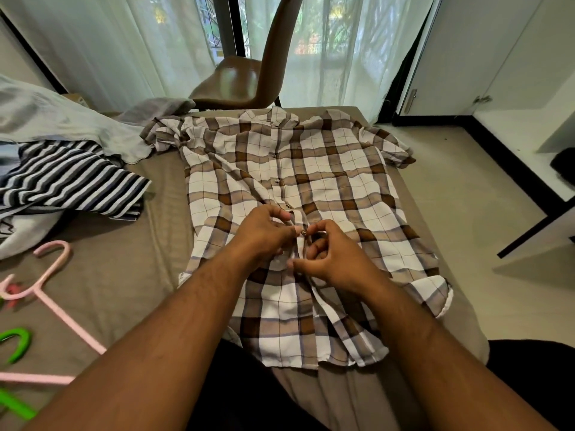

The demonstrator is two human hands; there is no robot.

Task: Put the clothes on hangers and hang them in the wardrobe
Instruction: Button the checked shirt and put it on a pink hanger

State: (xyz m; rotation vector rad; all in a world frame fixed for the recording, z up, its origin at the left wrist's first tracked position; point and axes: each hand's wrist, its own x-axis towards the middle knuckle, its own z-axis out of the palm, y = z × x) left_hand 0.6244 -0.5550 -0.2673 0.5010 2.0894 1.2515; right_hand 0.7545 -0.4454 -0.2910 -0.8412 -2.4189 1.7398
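The left hand (263,233) and right hand (334,259) pinch the button-up shirt (342,169), which lies flat on the bed (133,275). Left of the grip sits a clothes pile (71,178), with hangers (67,320) nearer the person. Beyond the grip stands a chair (236,79); far right, the wardrobe (466,57).

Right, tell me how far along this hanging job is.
Done: nothing shows on a hanger yet. In hand: the left hand and right hand pinch the button strip of the brown-and-white plaid shirt, spread flat on the tan bed. To do: the pink plastic hanger and green plastic hanger lie unused beside it, and the navy-striped top and pale grey garment wait in a heap.
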